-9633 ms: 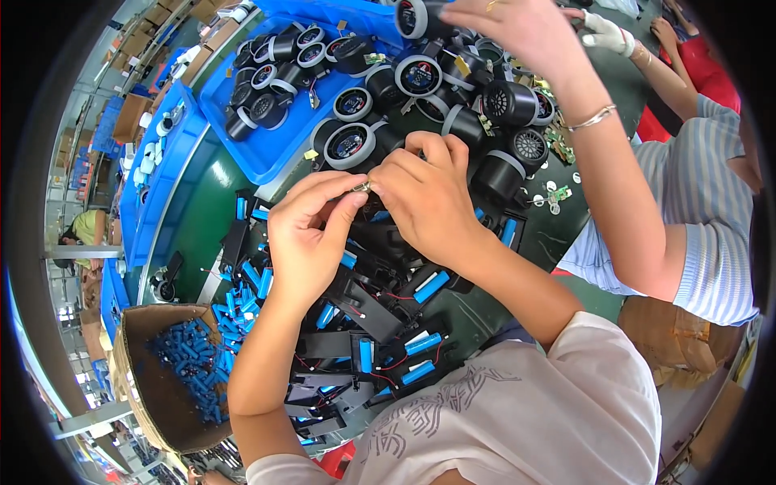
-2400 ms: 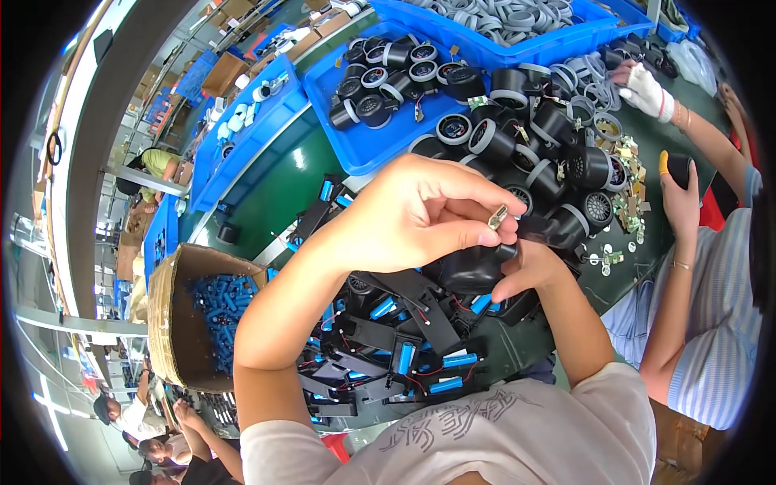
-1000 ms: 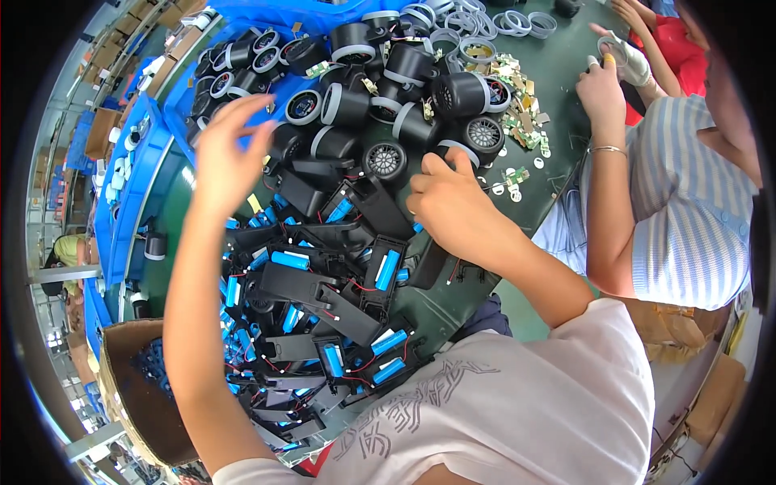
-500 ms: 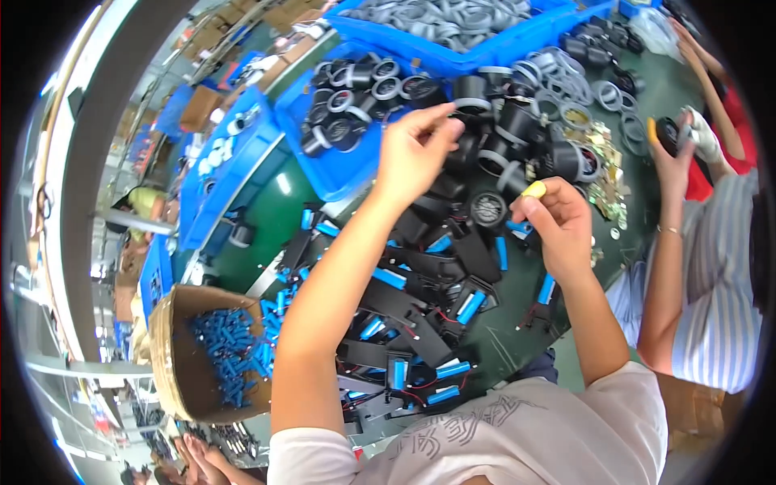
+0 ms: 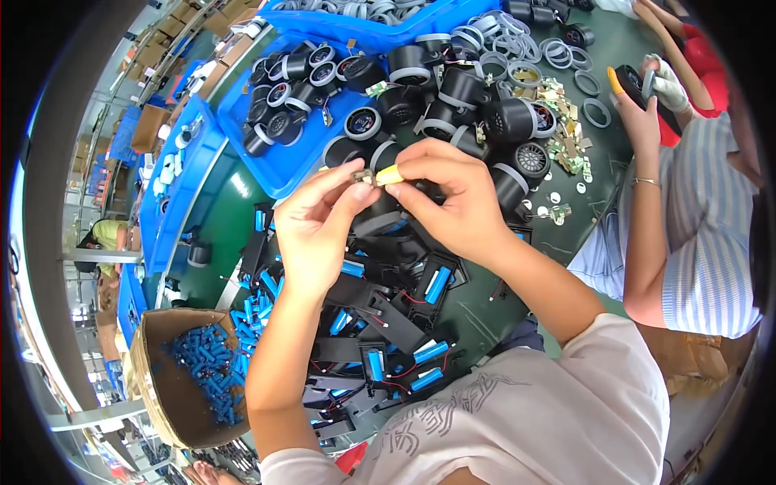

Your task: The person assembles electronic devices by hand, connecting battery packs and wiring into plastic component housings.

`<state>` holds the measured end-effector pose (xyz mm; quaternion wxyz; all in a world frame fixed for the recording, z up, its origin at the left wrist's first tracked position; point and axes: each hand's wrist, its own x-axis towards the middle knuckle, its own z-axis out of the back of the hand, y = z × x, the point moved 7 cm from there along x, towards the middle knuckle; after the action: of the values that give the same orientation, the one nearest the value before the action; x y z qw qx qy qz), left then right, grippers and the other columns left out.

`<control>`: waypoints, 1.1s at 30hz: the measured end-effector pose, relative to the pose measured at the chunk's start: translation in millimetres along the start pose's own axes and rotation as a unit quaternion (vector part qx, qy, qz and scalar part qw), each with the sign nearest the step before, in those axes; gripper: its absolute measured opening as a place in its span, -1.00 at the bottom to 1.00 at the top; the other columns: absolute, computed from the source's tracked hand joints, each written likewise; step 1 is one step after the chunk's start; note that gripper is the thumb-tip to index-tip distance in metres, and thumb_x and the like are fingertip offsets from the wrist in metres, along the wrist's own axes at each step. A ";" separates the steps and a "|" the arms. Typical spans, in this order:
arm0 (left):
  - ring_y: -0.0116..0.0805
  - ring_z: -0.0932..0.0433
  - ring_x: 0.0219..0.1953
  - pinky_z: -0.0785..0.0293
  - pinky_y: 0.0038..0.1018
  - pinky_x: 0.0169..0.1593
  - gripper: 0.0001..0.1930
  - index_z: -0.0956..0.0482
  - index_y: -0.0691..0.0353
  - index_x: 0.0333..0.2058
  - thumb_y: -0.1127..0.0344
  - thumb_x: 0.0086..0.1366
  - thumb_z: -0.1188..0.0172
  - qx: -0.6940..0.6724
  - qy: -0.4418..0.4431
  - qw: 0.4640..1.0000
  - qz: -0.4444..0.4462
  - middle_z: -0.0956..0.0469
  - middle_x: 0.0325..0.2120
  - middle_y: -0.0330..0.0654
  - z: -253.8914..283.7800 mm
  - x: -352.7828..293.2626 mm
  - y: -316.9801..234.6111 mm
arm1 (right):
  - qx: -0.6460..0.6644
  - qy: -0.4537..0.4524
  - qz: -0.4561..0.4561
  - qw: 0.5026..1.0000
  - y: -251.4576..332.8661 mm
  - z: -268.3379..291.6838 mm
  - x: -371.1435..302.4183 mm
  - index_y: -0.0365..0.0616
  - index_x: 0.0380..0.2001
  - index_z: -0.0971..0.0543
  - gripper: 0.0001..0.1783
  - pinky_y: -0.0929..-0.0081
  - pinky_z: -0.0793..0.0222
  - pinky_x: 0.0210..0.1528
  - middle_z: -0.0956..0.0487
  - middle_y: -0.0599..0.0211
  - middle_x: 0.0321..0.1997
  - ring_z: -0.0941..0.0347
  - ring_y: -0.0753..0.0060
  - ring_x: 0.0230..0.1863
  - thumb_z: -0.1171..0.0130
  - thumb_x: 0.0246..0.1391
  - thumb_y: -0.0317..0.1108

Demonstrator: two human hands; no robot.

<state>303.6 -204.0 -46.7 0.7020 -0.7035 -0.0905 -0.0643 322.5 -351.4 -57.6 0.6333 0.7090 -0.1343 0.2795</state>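
In front of my chest both hands meet over the parts. The fingertips of my left hand (image 5: 311, 230) are closed in a pinch on a small circuit board (image 5: 365, 176). From the other side my right hand (image 5: 465, 202) holds the same board between thumb and index finger. A yellow cover (image 5: 390, 174), apparently a finger cot, sits at the right index fingertip. Directly beyond lie black cylindrical housings (image 5: 465, 87) with grey rings. Below the hands is a heap of black plastic parts (image 5: 352, 291) with blue battery cells and thin red wires.
A blue tray (image 5: 229, 133) of housings stands at left, a blue bin (image 5: 388, 34) of grey rings at the back. A cardboard box (image 5: 145, 380) holds blue cells (image 5: 202, 364). Small boards (image 5: 570, 133) lie piled at right. A co-worker's hand (image 5: 638, 121) holds a black round part.
My hands, apart before, have come together at the small circuit board. The right hand moved left and the left hand came nearer to me. The view has shifted.
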 end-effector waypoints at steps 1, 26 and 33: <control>-0.33 -0.54 -0.26 -0.53 -0.47 -0.15 -0.79 -0.50 0.42 -0.21 0.64 0.13 -0.07 -0.008 -0.002 1.000 0.016 -0.51 -0.32 -0.07 2.0 -4.6 1.9 | -0.003 0.000 0.000 1.000 -0.1 -1.2 -1.9 -0.28 -0.39 -0.56 -0.86 0.65 -0.33 -0.30 -0.52 0.24 -0.36 -0.45 0.50 -0.37 -0.15 -0.12 -0.62; -0.49 -0.52 -0.36 -0.45 -0.65 -0.30 -0.82 -0.56 0.39 -0.29 0.62 0.08 -0.14 0.097 0.004 0.993 -0.065 -0.52 -0.41 -0.16 -3.1 -15.9 -7.8 | 0.079 -0.065 -0.143 0.984 -2.8 -10.8 -15.0 -0.21 -0.41 -0.36 -0.78 0.73 -0.29 -0.30 -0.54 0.34 -0.42 -0.41 0.67 -0.37 -0.15 -0.12 -0.67; -0.60 -0.49 -0.41 -0.43 -0.68 -0.38 -0.85 -0.54 0.35 -0.30 0.56 0.11 -0.13 0.140 0.064 0.988 -0.009 -0.54 -0.45 -0.24 -3.6 -2.7 -2.5 | 0.047 -0.020 -0.140 0.989 -5.3 -11.4 -7.5 -0.25 -0.38 -0.44 -0.84 0.73 -0.32 -0.29 -0.55 0.37 -0.41 -0.45 0.66 -0.39 -0.15 -0.09 -0.63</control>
<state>300.6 -207.8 -44.8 0.7976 -0.5916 -0.0598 -0.1015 316.7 -340.6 -65.7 0.6292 0.7555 -0.0331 0.1796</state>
